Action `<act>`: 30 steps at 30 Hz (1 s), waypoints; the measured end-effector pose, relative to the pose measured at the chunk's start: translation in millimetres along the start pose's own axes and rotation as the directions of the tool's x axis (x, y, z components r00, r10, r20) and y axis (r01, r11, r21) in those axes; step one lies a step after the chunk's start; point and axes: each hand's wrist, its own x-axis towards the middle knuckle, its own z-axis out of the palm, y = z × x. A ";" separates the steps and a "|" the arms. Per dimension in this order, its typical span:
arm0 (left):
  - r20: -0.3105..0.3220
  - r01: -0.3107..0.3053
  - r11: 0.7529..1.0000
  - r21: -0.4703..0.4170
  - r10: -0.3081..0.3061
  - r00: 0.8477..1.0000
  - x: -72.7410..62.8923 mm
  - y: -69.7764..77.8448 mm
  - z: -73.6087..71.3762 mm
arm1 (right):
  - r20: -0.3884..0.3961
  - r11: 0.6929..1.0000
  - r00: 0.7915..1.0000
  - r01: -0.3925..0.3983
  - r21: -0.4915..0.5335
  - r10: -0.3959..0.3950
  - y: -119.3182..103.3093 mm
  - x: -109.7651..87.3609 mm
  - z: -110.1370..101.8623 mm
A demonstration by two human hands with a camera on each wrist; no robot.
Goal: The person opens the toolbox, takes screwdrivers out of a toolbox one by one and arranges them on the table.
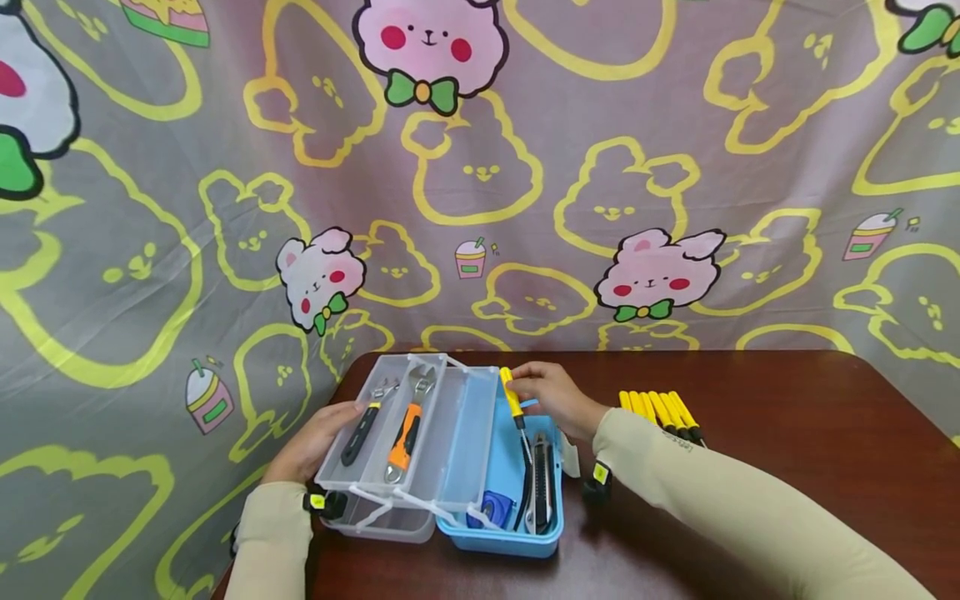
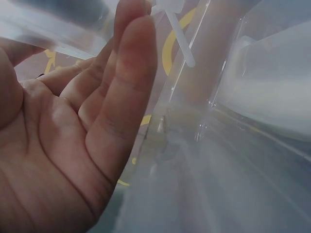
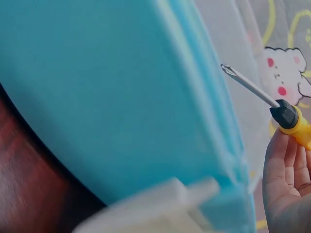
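Observation:
My right hand (image 1: pixel 555 396) pinches a screwdriver (image 1: pixel 513 396) by its yellow handle over the blue toolbox (image 1: pixel 498 546). The shaft points down into the box; in the right wrist view its cross-shaped tip (image 3: pixel 226 69) shows beside the blue wall. At the raised clear tray (image 1: pixel 450 450), my left hand (image 1: pixel 318 433) holds the left edge, little finger straight in the left wrist view. The tray carries a black-handled wrench (image 1: pixel 362 433) and an orange-and-black adjustable wrench (image 1: pixel 406 433). Inside the box lie a utility knife (image 1: pixel 540 487) and a blue tape measure (image 1: pixel 492 508).
Several yellow-handled screwdrivers (image 1: pixel 660 408) lie in a row on the dark wooden table (image 1: pixel 795 467), right of the box. White hinge arms (image 1: pixel 390 504) cross the tray's front. A patterned cloth (image 1: pixel 480 250) hangs behind the table and along its left side.

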 end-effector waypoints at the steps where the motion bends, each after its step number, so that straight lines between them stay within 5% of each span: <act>1: 0.002 -0.003 1.000 -0.001 0.003 1.000 0.1 -0.1 -0.3 | -0.008 1.000 1.000 0.001 0.003 -0.001 -1.5 0.4 -2.9; 11: 0.066 -0.051 0.998 -0.043 0.054 0.996 0.8 -0.9 -2.7 | -0.065 1.000 0.998 -0.009 -0.017 0.008 -6.7 -3.9 -36.3; 30: 0.025 -0.019 0.999 -0.043 0.020 0.999 0.7 0.0 0.2 | -0.109 0.998 0.994 -0.028 -0.058 0.022 6.8 -23.7 -85.5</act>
